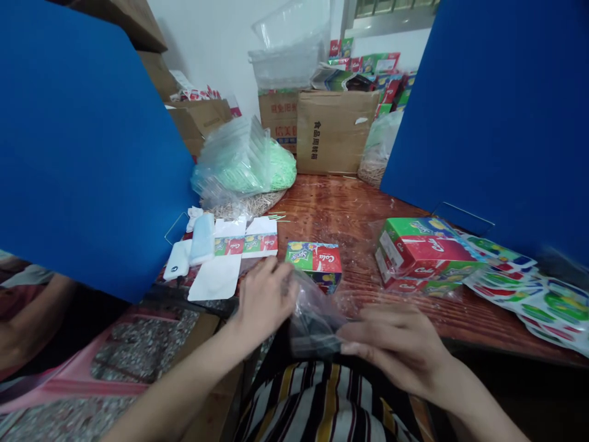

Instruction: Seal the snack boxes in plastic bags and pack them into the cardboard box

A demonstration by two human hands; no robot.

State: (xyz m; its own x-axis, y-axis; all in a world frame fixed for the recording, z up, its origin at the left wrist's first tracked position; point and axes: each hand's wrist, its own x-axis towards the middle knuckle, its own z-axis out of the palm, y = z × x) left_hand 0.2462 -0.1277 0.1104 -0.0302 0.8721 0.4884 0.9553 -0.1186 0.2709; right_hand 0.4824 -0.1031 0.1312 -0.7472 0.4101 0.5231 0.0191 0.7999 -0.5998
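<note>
Clear bag [315, 322], thin crinkly plastic, stretched between both hands just off the table's front edge, over the lap. Right hand [398, 347]: thumb and fingers together, clamped on the bag's edge. Left hand [267, 291]: fingers bent over the bag's upper left end; can't tell if they're clamped, blurry there. One small soda box [313, 261], glossy printed card, boxy, on the table near the middle of the front edge, just beyond the bag.

Toward the table's right edge: stacked boxes [427, 255] in shiny film, looks like two. Right front corner: overlapping pile of flat card cutouts [545, 301], too many to count. Left front corner: one white gadget [178, 259], rounded, one pale blue packet [202, 239], smooth, and white-and-printed flat card [261, 244].

Table [329, 199]: reddish-brown wood grain, shiny. Back edge: one upright brown carton [338, 132]; left of it, clear ribbed plastic trays [239, 150] by green shredded filler [282, 166]. Two smooth blue panels [87, 135], one per side. White wall [202, 43], speckled floor [147, 344]. Co-worker's arm [41, 313] at far left.
</note>
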